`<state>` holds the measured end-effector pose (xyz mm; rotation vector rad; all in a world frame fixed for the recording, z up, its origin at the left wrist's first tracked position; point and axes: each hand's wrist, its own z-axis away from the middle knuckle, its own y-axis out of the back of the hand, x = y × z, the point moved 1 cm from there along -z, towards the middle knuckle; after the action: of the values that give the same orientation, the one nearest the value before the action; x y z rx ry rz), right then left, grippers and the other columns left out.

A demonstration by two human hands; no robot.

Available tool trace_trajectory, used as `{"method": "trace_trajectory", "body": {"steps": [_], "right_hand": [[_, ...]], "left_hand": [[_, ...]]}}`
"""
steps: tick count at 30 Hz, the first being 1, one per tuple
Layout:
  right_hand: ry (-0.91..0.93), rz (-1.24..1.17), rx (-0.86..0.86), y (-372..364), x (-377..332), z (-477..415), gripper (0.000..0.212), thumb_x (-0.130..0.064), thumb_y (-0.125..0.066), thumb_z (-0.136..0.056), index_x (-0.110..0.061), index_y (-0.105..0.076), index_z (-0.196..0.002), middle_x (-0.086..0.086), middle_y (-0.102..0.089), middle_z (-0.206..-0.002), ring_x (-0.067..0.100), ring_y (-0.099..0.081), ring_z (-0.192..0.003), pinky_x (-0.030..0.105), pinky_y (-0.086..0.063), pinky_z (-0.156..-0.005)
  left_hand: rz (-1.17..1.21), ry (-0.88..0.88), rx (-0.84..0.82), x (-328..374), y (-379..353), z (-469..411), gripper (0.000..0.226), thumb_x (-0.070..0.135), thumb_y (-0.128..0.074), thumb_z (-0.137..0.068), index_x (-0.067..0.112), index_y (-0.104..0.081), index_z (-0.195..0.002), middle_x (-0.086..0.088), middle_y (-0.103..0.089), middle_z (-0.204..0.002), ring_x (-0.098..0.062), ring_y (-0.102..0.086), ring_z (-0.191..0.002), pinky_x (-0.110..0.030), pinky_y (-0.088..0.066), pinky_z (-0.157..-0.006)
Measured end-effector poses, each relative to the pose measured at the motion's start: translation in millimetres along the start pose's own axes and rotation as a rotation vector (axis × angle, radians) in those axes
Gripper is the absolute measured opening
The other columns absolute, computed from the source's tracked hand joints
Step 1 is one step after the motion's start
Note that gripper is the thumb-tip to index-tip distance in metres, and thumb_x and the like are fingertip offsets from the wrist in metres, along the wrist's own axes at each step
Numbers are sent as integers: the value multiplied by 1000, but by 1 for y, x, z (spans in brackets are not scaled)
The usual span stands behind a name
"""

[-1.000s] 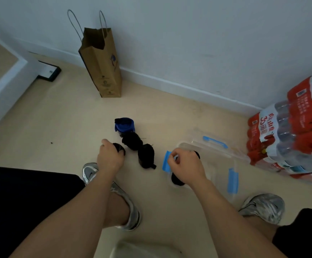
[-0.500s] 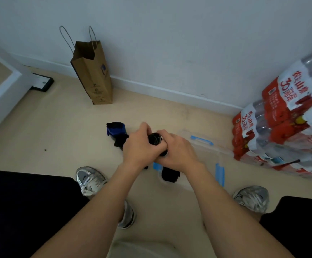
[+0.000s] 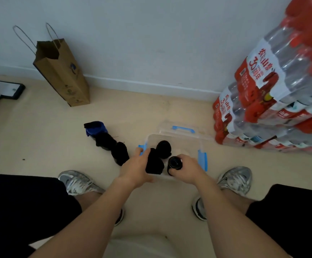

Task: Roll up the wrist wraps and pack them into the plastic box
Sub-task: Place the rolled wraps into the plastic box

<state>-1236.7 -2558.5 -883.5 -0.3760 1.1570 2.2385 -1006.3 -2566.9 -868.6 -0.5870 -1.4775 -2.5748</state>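
Observation:
A clear plastic box (image 3: pixel 188 144) with blue latches stands on the floor between my feet. Inside it lies one black rolled wrist wrap (image 3: pixel 164 148) at the back. My left hand (image 3: pixel 135 169) holds another black roll (image 3: pixel 153 162) at the box's near left side. My right hand (image 3: pixel 187 170) grips a third black rolled wrap (image 3: pixel 174 163) over the box's near right part. Left of the box on the floor lie a blue and black roll (image 3: pixel 95 127) and two black rolls (image 3: pixel 104 141) (image 3: pixel 120 153) in a row.
The box's clear lid (image 3: pixel 184 128) with a blue handle leans behind it. A brown paper bag (image 3: pixel 62 71) stands by the wall at the left. Shrink-wrapped packs of water bottles (image 3: pixel 274 101) are stacked at the right. My shoes (image 3: pixel 76 183) (image 3: pixel 235 179) flank the box.
My hands, joined above the floor half a second ago, have moved down and right to the box. Each now holds a black roll over its near side.

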Motion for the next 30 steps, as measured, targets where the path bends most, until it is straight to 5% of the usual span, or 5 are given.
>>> {"method": "trace_trajectory", "body": {"steps": [10,14,17,24,30], "right_hand": [[-89,249,-160,-6,-14,-24,38,-47,-69,-102,-11,-59,-109,12,-63,-115,31,-65,-100,39,-55,-83],[-97,320,-120,3,-36,-25,32,-42,-71,-93,-16,-53,-86,6,-62,-100,28,-65,-89,33,-49,-66],[-16,373,117,10,-60,-23,29,-47,-62,-86,-22,-53,-73,-1,-60,-76,26,-59,-70,29,-39,-55],[205,42,93,-8,-79,-19,26,-33,-58,-96,-19,-67,-76,-2,-66,-67,23,-64,-72,44,-57,-67],[61,39,189,2,-41,-17,25,-27,-57,-96,-20,-67,-74,-2,-64,-65,23,-63,-67,40,-52,-62]], "left_hand": [[-7,25,54,-8,2,1,117,69,-91,-67,29,-23,-155,5,-49,-152,-25,-69,-110,-49,-62,-84],[132,-1,302,-26,10,9,59,72,-36,-103,26,-42,-140,1,-61,-128,-20,-68,-94,-42,-56,-75],[232,111,615,-38,23,4,10,28,-48,-104,21,-51,-111,0,-55,-108,-22,-57,-84,-39,-46,-65],[-215,295,245,-98,47,-18,94,-1,-69,-92,27,-22,-168,-5,-14,-176,-43,-38,-140,-51,-45,-107],[-198,294,239,-111,38,-24,68,-9,-66,-92,8,-43,-154,-22,-33,-152,-41,-52,-113,-44,-47,-98]]}}
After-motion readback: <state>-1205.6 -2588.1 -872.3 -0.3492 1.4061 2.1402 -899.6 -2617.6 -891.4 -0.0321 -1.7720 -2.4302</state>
